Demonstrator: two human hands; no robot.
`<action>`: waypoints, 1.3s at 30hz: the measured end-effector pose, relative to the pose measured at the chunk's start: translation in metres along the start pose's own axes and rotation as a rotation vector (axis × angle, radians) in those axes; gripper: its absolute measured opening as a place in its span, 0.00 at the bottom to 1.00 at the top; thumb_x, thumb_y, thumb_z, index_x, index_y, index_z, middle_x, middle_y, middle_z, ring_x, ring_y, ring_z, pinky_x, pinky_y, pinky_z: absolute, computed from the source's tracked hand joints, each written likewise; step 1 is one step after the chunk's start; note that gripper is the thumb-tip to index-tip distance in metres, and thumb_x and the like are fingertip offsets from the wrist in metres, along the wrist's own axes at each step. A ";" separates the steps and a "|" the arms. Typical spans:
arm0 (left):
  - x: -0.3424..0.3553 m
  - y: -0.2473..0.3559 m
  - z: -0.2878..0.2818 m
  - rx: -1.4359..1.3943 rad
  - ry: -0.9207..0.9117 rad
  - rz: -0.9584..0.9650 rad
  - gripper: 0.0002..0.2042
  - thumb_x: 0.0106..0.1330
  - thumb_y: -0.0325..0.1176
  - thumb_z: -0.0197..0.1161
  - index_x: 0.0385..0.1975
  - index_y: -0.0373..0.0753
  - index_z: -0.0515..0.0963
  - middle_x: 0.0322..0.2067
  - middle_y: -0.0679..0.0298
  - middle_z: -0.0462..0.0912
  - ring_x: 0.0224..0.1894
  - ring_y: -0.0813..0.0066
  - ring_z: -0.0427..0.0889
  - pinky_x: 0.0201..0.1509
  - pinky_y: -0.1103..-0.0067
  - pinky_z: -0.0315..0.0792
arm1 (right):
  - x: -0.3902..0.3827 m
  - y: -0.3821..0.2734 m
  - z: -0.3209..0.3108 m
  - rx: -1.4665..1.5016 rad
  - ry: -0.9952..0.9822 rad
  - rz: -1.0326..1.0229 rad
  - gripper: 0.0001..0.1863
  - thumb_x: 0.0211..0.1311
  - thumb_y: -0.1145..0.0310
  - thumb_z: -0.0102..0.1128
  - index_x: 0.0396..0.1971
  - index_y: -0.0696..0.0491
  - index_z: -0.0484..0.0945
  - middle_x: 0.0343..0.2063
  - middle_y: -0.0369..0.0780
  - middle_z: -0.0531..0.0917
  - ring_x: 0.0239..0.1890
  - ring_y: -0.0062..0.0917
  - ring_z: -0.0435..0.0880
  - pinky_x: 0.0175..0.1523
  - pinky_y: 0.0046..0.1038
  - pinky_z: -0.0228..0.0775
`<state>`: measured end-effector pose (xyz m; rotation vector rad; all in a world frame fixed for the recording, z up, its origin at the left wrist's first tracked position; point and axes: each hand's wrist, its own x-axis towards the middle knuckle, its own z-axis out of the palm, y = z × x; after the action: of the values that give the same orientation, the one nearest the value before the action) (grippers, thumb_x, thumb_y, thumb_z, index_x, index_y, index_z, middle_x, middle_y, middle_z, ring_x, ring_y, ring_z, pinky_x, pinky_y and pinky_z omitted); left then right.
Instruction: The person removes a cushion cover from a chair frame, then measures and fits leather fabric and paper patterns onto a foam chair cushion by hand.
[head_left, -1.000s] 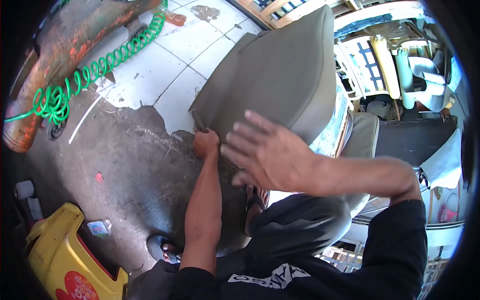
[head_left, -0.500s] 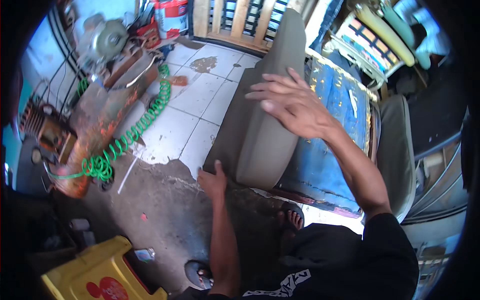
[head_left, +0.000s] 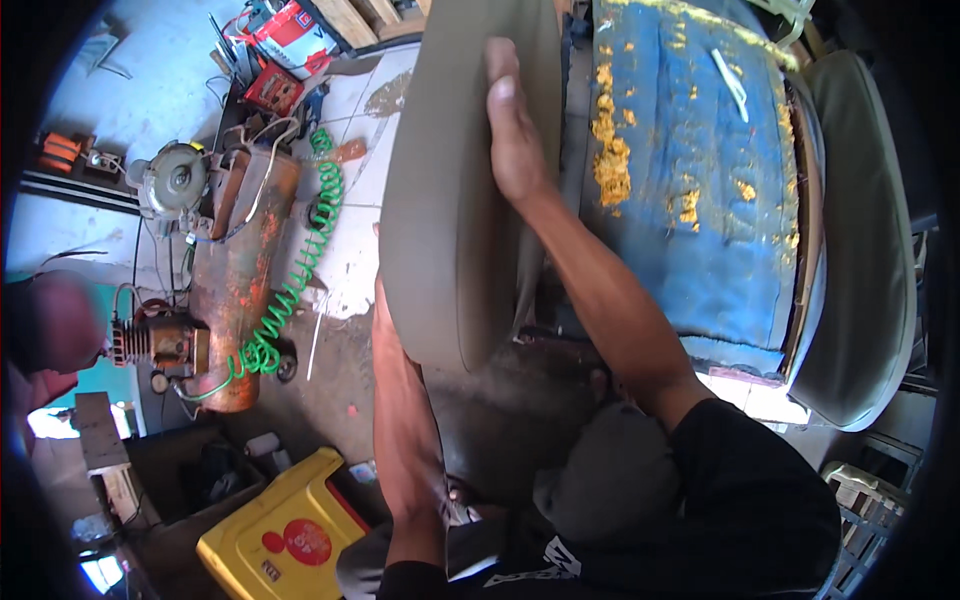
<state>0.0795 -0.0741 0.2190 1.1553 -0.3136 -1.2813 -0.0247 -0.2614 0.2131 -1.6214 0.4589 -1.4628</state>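
On the left, a green coiled hose [head_left: 258, 357] spreads over the floor [head_left: 335, 395] beside a rusty tank [head_left: 238, 275]; a swing of the load that way could snag a loop, I judge. The left hand [head_left: 377, 230] is almost wholly hidden by the cushion [head_left: 430, 200], so I cannot tell whether it is clamped or apart. The cushion stands on edge between the two forearms, at the middle of the view, and blocks sight of whatever lies beyond it. The right hand [head_left: 515, 145] rests along its right side, unclenched, thumb and finger laid out rather than wrapped round; with so little to hook onto, the smooth cover could slip or twist if pressure eases. Farther right, the stripped blue seat base [head_left: 660, 270] sits near enough that a knock might scuff or soil the fresh cover.

As for materials, the tank is a long cylinder with flaking orange paint, and the hose a springy, glossy plastic spiral. A yellow plastic bin [head_left: 260, 510] has hard moulded edges. The cushion is a thick slab in matte grey-brown, leather-like covering, seamed along rounded borders. The base looks worn, with crumbly yellow patches, and a second padded panel [head_left: 868, 250] curves at far right.
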 end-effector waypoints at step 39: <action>-0.023 -0.143 -0.081 0.044 0.081 -0.025 0.28 0.79 0.47 0.54 0.70 0.33 0.66 0.63 0.54 0.75 0.64 0.63 0.76 0.66 0.68 0.74 | -0.151 -0.105 -0.222 -0.722 0.008 0.200 0.14 0.66 0.67 0.65 0.48 0.57 0.81 0.46 0.51 0.85 0.52 0.48 0.85 0.57 0.42 0.76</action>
<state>0.0494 0.0057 0.0767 1.2484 -0.2690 -1.2507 -0.2969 -0.1688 0.1872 -2.0359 1.2205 -1.2135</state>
